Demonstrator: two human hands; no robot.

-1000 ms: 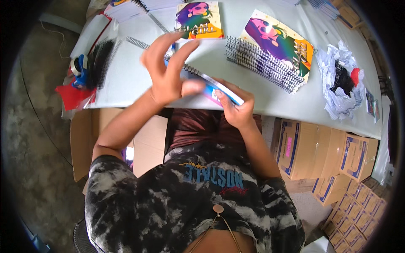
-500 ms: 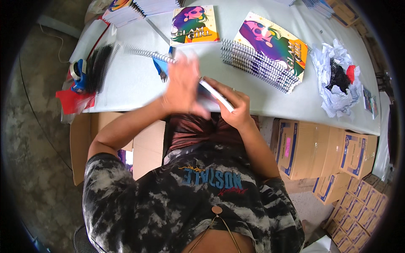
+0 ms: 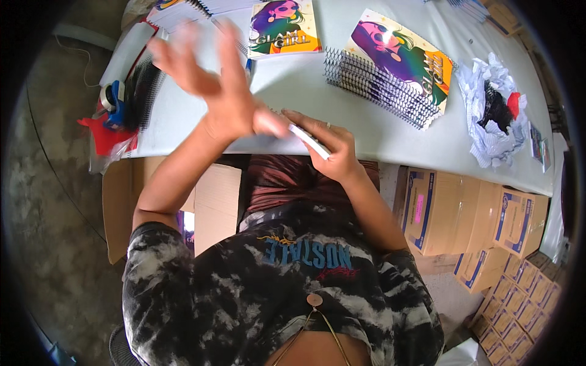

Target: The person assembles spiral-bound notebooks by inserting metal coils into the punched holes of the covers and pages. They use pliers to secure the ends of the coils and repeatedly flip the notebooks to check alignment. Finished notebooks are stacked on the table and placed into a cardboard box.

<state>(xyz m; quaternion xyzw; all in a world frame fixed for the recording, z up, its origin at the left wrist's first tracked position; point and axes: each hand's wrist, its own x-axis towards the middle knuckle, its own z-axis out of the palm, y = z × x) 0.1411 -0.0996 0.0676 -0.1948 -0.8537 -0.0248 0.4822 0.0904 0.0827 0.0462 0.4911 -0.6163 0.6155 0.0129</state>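
My right hand (image 3: 332, 146) grips a notebook (image 3: 310, 141) near the table's front edge, its white page edge turned up. My left hand (image 3: 223, 104) is raised beside it, fingers spread and blurred, with the thumb close to the notebook's far end; whether it touches is too smeared to tell. Ahead lies a notebook with a colourful illustrated cover (image 3: 284, 30). To its right stands a stack of spiral-bound notebooks (image 3: 397, 58) with the same cover, coils facing left. A loose wire coil (image 3: 239, 38) is partly hidden behind my left hand.
Black binding coils (image 3: 146, 97), a blue tape dispenser (image 3: 115, 105) and red plastic (image 3: 101, 134) sit at the table's left edge. Crumpled paper (image 3: 467, 91) holding a black tangle (image 3: 495, 111) lies right. Cardboard boxes (image 3: 452, 210) stand below the right side; an open carton (image 3: 217, 207) is below left.
My left hand has moved up and left from the notebook, its fingers spreading wide. The blurred coil beside it no longer shows. My right hand keeps the notebook in nearly the same place.
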